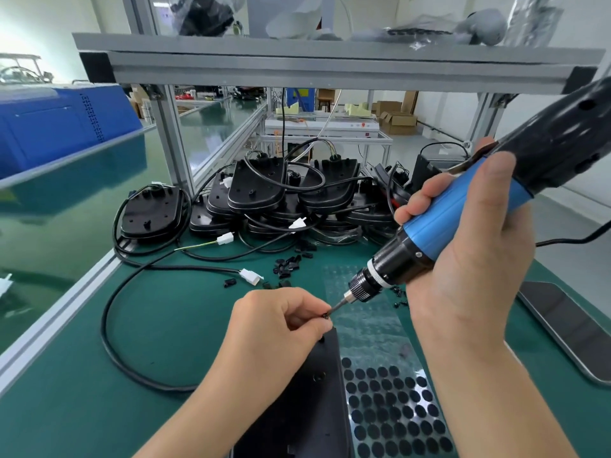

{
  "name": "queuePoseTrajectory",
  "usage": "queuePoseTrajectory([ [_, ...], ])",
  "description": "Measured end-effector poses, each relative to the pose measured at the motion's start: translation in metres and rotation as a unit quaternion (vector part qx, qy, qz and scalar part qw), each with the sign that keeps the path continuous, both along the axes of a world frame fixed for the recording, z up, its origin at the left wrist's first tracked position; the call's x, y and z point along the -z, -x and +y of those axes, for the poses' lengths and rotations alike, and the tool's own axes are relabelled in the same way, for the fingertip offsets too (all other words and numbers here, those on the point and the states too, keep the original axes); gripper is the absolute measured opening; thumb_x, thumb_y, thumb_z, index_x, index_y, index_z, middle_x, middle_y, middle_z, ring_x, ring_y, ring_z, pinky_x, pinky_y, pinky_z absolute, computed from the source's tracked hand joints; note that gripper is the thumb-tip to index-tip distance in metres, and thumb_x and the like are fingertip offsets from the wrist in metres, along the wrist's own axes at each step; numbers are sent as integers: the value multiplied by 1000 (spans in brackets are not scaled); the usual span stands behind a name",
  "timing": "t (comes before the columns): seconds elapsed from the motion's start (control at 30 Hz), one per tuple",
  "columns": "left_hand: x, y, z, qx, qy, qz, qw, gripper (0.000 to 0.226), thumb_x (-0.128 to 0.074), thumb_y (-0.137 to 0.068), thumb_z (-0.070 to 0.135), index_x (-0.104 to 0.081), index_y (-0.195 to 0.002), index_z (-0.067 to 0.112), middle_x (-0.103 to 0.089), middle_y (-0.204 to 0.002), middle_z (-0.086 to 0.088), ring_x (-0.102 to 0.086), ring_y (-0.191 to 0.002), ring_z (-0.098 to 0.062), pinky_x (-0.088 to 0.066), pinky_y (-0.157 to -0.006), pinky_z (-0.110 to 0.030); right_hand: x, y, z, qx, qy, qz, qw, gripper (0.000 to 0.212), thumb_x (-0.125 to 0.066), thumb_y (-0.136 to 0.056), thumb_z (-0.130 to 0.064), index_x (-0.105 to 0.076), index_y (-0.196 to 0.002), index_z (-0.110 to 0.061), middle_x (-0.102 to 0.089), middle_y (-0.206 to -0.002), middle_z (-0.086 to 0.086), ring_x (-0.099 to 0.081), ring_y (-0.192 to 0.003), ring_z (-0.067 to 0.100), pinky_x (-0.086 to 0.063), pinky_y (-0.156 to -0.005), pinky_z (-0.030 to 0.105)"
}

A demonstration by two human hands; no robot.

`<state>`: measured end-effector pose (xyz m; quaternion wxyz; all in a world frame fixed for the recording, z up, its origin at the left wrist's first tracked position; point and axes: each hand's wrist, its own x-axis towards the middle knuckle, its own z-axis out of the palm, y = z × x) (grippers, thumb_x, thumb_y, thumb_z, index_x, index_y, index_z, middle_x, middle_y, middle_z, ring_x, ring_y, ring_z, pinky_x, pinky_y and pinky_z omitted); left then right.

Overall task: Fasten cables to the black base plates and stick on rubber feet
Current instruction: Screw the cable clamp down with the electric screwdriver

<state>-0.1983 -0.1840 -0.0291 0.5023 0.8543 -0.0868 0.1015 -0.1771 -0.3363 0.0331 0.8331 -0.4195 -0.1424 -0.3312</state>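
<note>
Green surface point(172, 325) carries a big pile of black base plates point(264, 193) at the back, cables already attached, so that batch looks cabled. One base plate point(317, 391) sits under the hands, its cable point(112, 328) looping off left. Rubber feet sheet point(393, 411) just right of it: upper rows empty, lower rows full, plenty left to stick. Right hand point(469, 259) wrapped round the blue electric screwdriver point(463, 219). Left hand point(281, 325) pinches a small black screw point(326, 315) at the bit tip. Looks like screw loading; fastening on this plate not done
</note>
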Motion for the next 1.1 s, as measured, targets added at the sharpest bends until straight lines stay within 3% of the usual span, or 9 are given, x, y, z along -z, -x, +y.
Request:
queuePoseTrajectory([
  [0.17,6,2,8,20,71,27,997,18,-77,-78,13,-76,-76,30,-72,-68,11,-69,-66,-3,-50,-65,-10,-1,2,6,-6,21,-9,1000,17,-51,-97,-35,-55,-97,-19,-60,-72,0,-58,-61,17,-51,-65,32],
  [0.33,13,2,17,51,178,31,982,21,-79,-74,12,-76,-80,32,-75,-73,0,-71,-68,-13,-50,-60,-15,-10,-2,-1,-182,74,-35,980,60,-51,-85,-53,-50,-127,-10,-66,-85,8,-67,-76,24,-53,-86,48],
  [0.47,16,2,18,98,223,40,969,18,-81,-73,13,-76,-80,28,-75,-77,-4,-71,-69,-15,-50,-59,-17,-21,-9,13,-211,109,-53,970,66,-60,-74,-60,-46,-121,-15,-65,-71,4,-61,-55,18,-52,-61,33],
  [0.57,10,-3,24,112,172,40,978,32,-79,-64,38,-72,-95,39,-75,-86,5,-71,-79,-10,-52,-68,-17,-23,-16,25,-204,70,-34,976,45,-59,-89,-52,-50,-113,-15,-55,-62,1,-49,-46,14,-43,-51,26],
  [0.67,3,-17,43,85,48,22,995,51,-73,-64,56,-62,-113,49,-70,-99,23,-65,-93,4,-52,-79,-18,-17,-21,33,-204,28,1,978,36,-50,-91,-47,-52,-110,-17,-54,-61,1,-47,-44,14,-40,-48,23],
  [0.77,-1,-29,60,42,10,30,999,13,-63,-88,38,-70,-98,42,-70,-95,26,-63,-92,9,-44,-78,-17,-12,-22,36,-175,36,17,984,25,-51,-90,-45,-61,-95,-23,-54,-63,2,-47,-44,14,-40,-47,23],
  [0.83,3,-32,62,66,-28,67,995,12,-62,-90,30,-73,-93,34,-71,-92,23,-64,-90,8,-45,-78,-14,-10,-21,37,-148,60,18,987,22,-55,-87,-46,-62,-85,-25,-55,-63,2,-48,-44,16,-39,-48,25],
  [0.93,8,-30,61,117,-92,89,985,6,-70,-84,33,-75,-86,30,-71,-85,21,-63,-78,10,-44,-71,-6,-5,-23,37,-127,73,30,989,39,-56,-84,-47,-48,-106,-16,-55,-63,2,-48,-44,18,-40,-50,27],
  [1.1,12,-32,66,122,-125,69,982,5,-77,-78,26,-73,-76,24,-69,-74,19,-53,-52,12,-38,-57,-2,3,-24,40,-127,79,30,988,45,-55,-86,-47,-47,-115,-14,-55,-64,3,-49,-44,18,-40,-50,27],
])
